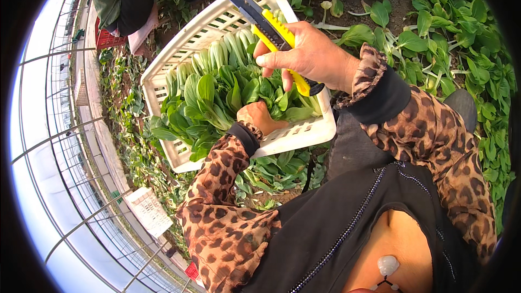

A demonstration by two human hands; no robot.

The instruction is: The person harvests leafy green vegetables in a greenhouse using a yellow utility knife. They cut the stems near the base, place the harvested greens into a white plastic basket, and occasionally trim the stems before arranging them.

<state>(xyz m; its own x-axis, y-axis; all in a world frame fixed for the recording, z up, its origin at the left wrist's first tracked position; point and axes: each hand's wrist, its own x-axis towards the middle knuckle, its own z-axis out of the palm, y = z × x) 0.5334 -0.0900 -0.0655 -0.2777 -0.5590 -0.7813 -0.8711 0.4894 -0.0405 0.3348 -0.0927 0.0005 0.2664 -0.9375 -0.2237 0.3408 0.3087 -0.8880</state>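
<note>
A white plastic crate (303,130) in front of me holds several heads of bok choy (222,55), pale stems packed along the far side and green leaves towards me. My right hand (313,55) grips a yellow and black snap-off utility knife (281,28) above the crate's right part. Its dark blade points to the upper left, over the crate's far rim. Down inside the crate, near its front wall, my left hand (258,116) reaches among the leaves. The leaves hide its fingers, so I cannot tell whether they hold a head.
Bok choy plants (427,40) cover the soil at the right. Another person (126,0) is at the upper left, near a red crate (108,36). A white crate (148,211) stands by the greenhouse's metal-framed wall (61,130). Loose leaves (281,169) lie before my knees.
</note>
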